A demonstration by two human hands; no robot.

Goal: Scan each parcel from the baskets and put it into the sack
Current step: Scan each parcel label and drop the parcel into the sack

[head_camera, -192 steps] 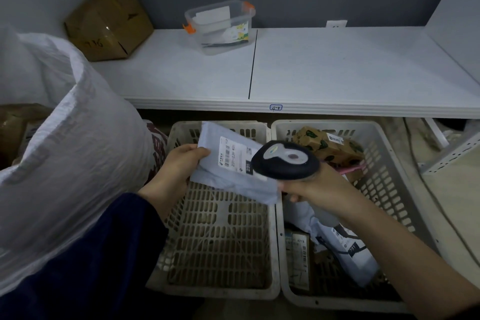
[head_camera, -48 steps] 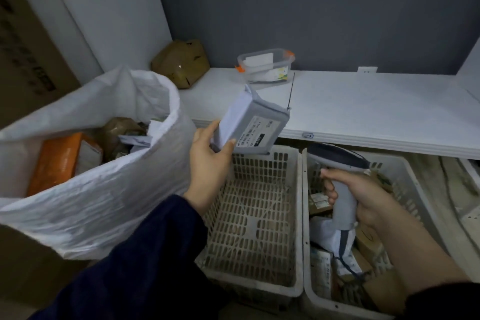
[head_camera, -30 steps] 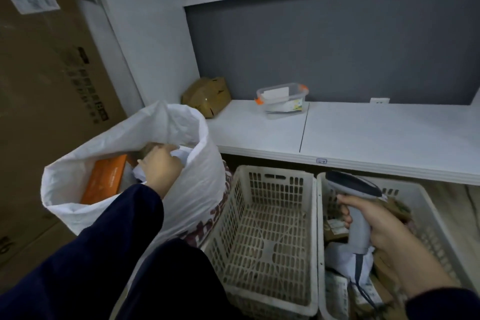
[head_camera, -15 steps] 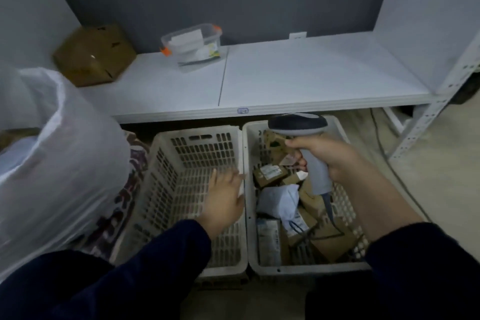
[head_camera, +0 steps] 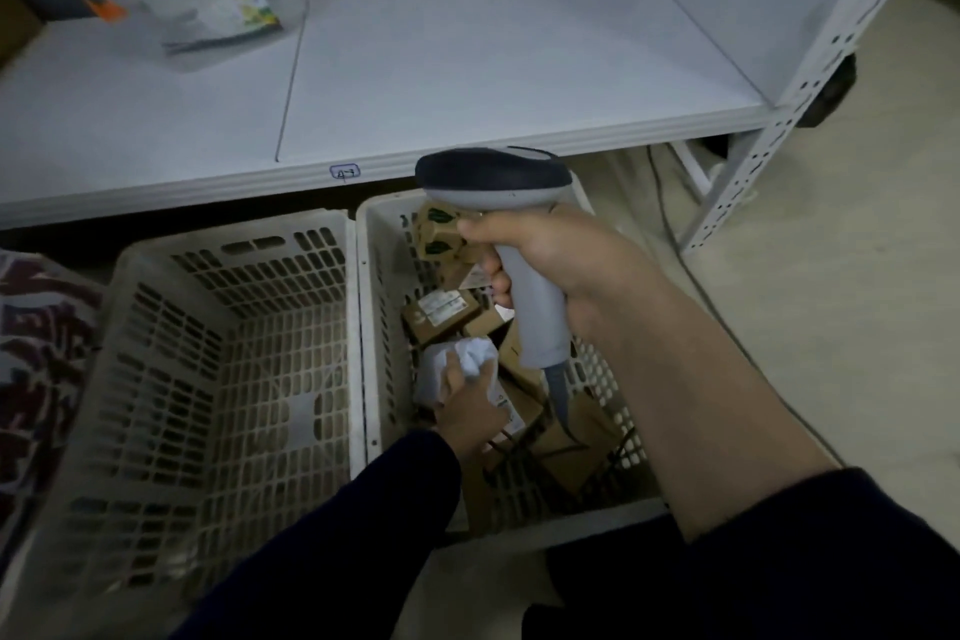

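Grip is forming: the left hand (head_camera: 467,411) is curling its fingers round the soft white parcel (head_camera: 470,358), which is lying among brown boxes (head_camera: 441,314) in the right-hand basket (head_camera: 582,517). The right hand (head_camera: 550,250) is clutching the scanner (head_camera: 493,177) by its handle, just above that basket. The bag is looking limp and crumpled, so it is probably worth lifting it clear, smoothing it and turning the label, not showing yet, toward the scanner head. What is likely the sack (head_camera: 36,353) is peeking in at far left
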